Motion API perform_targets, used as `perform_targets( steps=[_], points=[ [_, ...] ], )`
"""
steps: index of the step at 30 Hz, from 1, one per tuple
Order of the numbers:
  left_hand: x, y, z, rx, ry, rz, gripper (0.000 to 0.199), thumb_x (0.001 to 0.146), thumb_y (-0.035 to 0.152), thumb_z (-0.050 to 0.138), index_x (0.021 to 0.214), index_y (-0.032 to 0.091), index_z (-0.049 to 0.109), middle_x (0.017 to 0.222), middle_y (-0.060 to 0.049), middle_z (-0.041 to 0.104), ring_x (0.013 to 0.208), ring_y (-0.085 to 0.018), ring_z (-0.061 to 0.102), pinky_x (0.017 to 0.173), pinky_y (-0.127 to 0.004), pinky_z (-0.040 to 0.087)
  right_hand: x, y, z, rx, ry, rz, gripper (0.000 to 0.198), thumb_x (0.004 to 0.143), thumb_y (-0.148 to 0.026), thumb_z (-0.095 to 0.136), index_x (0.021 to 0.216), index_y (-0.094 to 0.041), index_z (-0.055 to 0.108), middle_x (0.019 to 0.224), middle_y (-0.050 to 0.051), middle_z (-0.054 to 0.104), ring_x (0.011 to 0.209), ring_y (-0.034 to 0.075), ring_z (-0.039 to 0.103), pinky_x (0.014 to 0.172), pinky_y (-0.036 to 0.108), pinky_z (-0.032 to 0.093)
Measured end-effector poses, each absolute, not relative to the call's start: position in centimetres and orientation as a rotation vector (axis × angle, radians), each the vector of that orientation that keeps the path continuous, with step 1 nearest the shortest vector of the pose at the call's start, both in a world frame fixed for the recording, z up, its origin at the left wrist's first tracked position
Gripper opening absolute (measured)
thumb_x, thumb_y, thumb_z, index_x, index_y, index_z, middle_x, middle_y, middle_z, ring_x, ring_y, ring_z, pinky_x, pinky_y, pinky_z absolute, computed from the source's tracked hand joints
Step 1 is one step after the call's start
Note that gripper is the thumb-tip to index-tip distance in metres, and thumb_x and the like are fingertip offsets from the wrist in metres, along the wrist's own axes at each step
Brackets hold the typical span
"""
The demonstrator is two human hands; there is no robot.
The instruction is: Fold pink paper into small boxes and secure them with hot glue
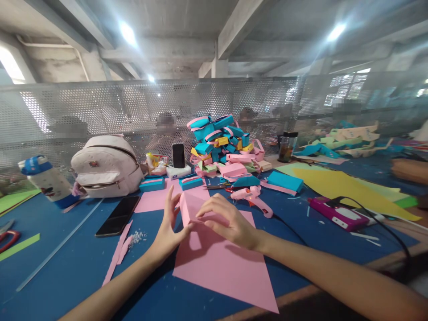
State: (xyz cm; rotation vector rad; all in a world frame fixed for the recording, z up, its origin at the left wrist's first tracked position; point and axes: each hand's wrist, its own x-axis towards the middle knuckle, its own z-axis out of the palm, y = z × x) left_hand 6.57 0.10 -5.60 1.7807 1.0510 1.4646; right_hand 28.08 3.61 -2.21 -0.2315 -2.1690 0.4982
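A small folded pink paper box stands tilted above a flat pink paper sheet. My left hand grips the box from the left, thumb at its near lower edge and fingers along its far side. On the other side, my right hand has its bent fingers and thumb closed at the box's near right edge; the fingers partly hide that side. Just beyond the right hand lies a pink hot glue gun. Blue paper boxes with pink strips sit behind the left hand.
A tall pile of blue, pink and yellow paper boxes rises at the back. Left are a phone, backpack, bottle and red-handled scissors. Right are yellow paper and a purple corded device.
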Motion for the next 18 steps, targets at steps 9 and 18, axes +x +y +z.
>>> perform_targets(
  steps=[9,18],
  points=[
    [7.2,-0.5,-4.9,1.868,1.047,1.695,0.104,0.075,0.041,0.076,0.154,0.036,0.01,0.15,-0.01,0.034,0.142,-0.035,0.032,0.118,-0.053,0.025,27.9,3.8,-3.0,-0.315,-2.065,0.413,0.014,0.089,-0.034,0.069,0.094,-0.022,0.064,0.09,0.004,0.067,0.089,0.022,0.056,0.084,0.037,0.044],
    [7.6,-1.1,-5.0,1.965,1.065,1.754,0.105,0.074,0.037,0.078,0.154,0.038,0.01,0.155,-0.009,0.028,0.144,-0.035,0.028,0.119,-0.052,0.025,28.0,3.7,-3.3,-0.303,-2.034,0.38,0.008,0.09,-0.028,0.068,0.091,-0.022,0.063,0.088,0.003,0.067,0.087,0.021,0.057,0.084,0.038,0.042]
  ],
)
